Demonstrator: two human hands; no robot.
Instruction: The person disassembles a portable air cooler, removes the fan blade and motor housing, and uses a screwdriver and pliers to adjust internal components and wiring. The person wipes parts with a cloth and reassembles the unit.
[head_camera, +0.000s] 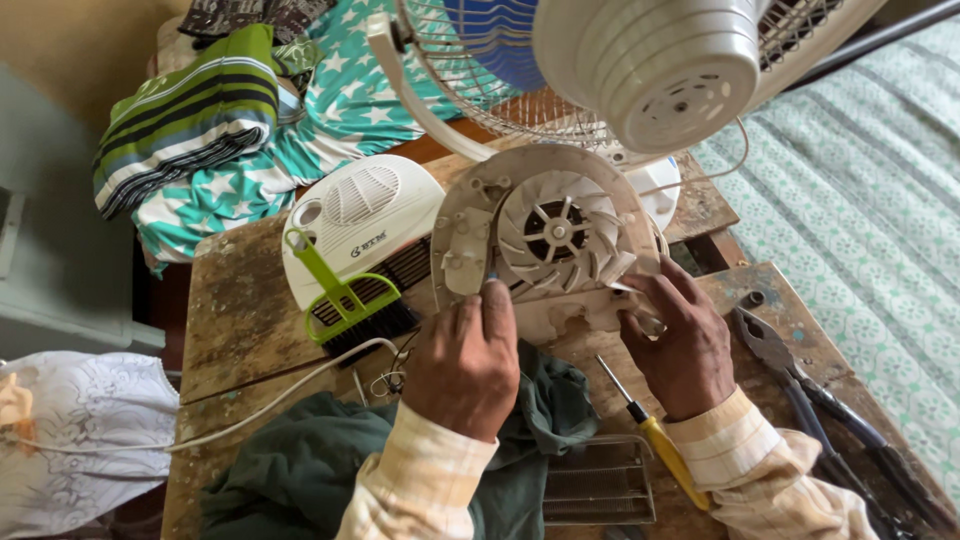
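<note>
— Worn wooden table (240, 300), scuffed and stained, with a bed in a green patterned sheet (860, 200) off to the right. What sits at the far left?

— White lace cloth (80, 440) at the left edge, and above it a heap of fabric: a green striped piece (190, 120) on a teal one with white stars (340, 100).

— And on the table itself?

— A white cord (270, 400) runs in from the left. A dark green rag (300, 470) lies at the near edge. Behind it is a white cover (360, 215) with a round vent, and a lime-green brush (345, 300) with black bristles leans on it.

— The hands?

— The left hand (465, 365) is curled shut on a thin tool whose tip touches the housing; I cannot tell what kind. The housing (545, 245) is cream plastic, standing tilted at the table's middle, its white impeller (560, 230) facing the camera. The right hand (680, 340) grips the housing's lower right edge, fingers bent around it.

— Anything near them?

— A yellow-handled screwdriver (655, 435) lies between the wrists, beside a small metal grille (600, 485). A desk fan (640, 70) with a blue blade looms behind the housing. Dark-handled pliers (800, 385) lie to the right of the right hand, near the table's edge.
</note>
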